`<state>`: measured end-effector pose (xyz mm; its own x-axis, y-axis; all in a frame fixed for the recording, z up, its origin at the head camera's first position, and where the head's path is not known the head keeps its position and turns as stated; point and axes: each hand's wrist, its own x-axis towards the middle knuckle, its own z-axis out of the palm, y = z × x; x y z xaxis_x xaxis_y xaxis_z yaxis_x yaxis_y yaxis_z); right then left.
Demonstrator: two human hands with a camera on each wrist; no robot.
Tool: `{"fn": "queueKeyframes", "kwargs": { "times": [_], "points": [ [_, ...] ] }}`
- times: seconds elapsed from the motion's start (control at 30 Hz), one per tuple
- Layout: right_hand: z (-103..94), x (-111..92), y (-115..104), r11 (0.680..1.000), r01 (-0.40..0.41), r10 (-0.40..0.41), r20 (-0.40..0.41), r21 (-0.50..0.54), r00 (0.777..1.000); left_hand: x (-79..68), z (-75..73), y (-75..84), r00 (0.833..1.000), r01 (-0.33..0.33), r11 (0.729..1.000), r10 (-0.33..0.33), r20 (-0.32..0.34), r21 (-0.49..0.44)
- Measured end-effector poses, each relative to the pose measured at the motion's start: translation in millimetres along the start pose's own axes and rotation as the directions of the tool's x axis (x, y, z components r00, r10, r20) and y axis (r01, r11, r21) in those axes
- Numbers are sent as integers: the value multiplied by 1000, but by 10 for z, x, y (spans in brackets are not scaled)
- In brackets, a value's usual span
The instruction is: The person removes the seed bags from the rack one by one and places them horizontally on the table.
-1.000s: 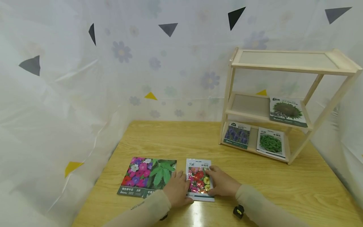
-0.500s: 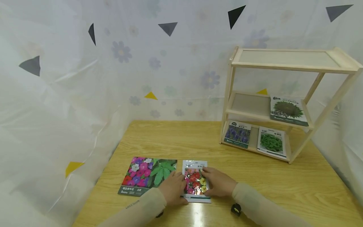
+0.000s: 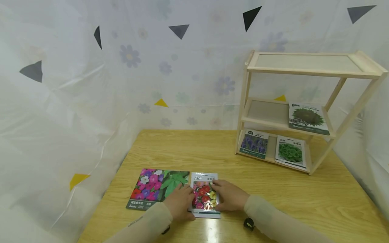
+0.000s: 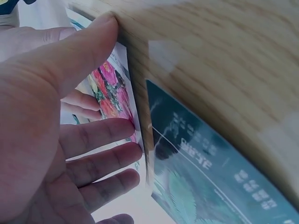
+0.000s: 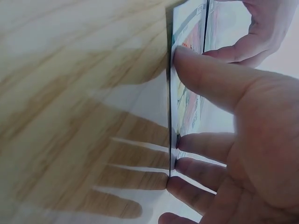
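Nearest: left hand [image 3: 180,202] and right hand [image 3: 230,195] flank the red-and-yellow flower packet [image 3: 205,195], fingers apart and mostly straight, fingertips against its opposite long edges; pushed between 2 hands, by my reading, rather than clamped. The packet lies flat on the wooden table [image 3: 182,148]. Within the last second it has slid leftward, and the gap to the green-leaf packet [image 3: 173,182] has narrowed; the left wrist view shows only a thin strip of wood between. In effect, it now makes a row of 3 with that packet and the pink-and-purple flower packet [image 3: 149,185]; whether those 2 touch or overlap, I can't tell. Farther off, unchanged: the wooden rack [image 3: 285,127], purple-spike packet [image 3: 254,144] and leafy-herb packet [image 3: 290,153] on its bottom shelf, sunflower packet [image 3: 308,118] on the middle. Behind: pale flower-printed sheeting [image 3: 197,67].
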<state>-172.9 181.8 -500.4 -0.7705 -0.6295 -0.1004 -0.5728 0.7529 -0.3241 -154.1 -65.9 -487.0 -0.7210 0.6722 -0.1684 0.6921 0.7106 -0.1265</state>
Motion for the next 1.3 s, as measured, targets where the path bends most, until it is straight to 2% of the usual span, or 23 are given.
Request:
{"fn": "queueKeyframes", "kwargs": {
  "times": [0.17,0.67,0.97,1.3],
  "points": [
    [6,17,-8,1000,1,-1,6,-13,1000,-13,21,-17,1000,-1,1000,2,-18,11],
    [-30,69,-21,1000,-2,2,9,-8,1000,-19,79,-80,999,18,998,-20,-40,-59],
    [-47,75,-33,1000,7,-7,20,8,1000,-27,109,-134,999,40,993,-41,-6,-115],
    [-57,72,-65,1000,9,-9,31,4,999,-71,88,-141,999,50,990,-51,1,-130]
  ]
}}
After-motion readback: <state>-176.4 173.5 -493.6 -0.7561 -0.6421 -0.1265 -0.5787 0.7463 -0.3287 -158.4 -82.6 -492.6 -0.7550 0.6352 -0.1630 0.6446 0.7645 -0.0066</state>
